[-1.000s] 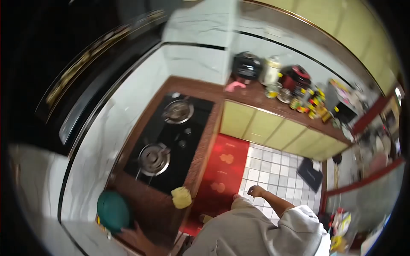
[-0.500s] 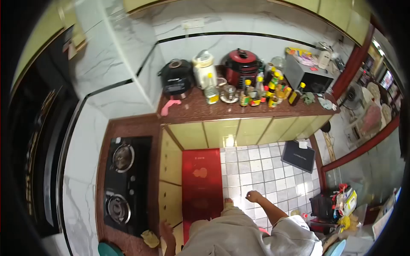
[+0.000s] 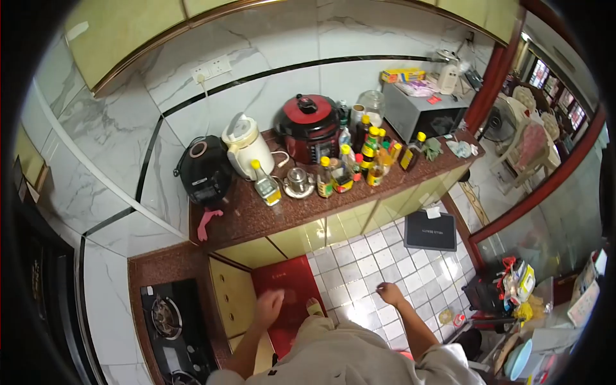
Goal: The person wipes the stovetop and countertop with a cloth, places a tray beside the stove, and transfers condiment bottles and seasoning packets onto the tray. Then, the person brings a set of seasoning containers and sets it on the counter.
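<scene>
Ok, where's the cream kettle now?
In the head view, left of centre on the counter, between the black cooker and the red-lidded cooker.

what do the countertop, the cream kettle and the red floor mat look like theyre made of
Countertop: polished stone, probably granite, judging by its reddish-brown speckle and sheen.
Kettle: likely plastic, given the smooth cream body, though coated metal is possible.
Red mat: thin, flat and smooth-looking, perhaps vinyl or low-pile fabric; I can't tell which.
</scene>
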A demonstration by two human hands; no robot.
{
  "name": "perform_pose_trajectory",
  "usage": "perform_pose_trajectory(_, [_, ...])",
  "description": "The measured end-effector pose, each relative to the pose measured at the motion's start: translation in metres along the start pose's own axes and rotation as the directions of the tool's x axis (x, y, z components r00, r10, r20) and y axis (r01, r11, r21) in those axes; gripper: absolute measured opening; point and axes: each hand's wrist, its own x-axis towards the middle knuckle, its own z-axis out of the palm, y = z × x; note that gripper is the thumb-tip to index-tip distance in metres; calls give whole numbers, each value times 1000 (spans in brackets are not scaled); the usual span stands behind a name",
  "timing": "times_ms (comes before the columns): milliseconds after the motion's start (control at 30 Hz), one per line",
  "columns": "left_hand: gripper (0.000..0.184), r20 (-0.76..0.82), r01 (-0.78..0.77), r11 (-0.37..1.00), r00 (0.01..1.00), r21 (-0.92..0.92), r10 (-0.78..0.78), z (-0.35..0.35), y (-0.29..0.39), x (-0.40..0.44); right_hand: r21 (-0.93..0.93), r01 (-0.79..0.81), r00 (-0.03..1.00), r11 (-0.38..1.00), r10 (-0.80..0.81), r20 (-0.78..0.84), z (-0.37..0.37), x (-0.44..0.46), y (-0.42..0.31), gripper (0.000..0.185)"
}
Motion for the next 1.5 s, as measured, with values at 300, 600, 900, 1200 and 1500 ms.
perform_pose_trajectory(300, [54, -487, 137, 990, 867, 29, -106, -45, -62, 354, 343, 20, 945, 939, 94, -313, -88, 57, -43, 29])
perform_pose_trajectory(600, [42, -429, 321, 947, 856, 6, -288, -12, -106, 424, 371, 239, 835, 897, 5, -550, -240, 249, -156, 56])
perform_pose_trajectory(900, [18, -443, 299, 941, 831, -155, -337, -35, -42, 356, 31, 19, 808, 999, 3, -589, -267, 338, -184, 67])
perform_pose_trajectory(1200, [19, -407, 381, 843, 750, -379, -522, -87, 41, 191, -150, 9, 749, 989, -106, -654, -264, 351, -171, 51])
perform_pose_trajectory(1500, [27, -560, 439, 844, 634, -307, -533, -105, 122, -40, -229, 447, 766, 865, -502, -402, -230, 188, -232, 29])
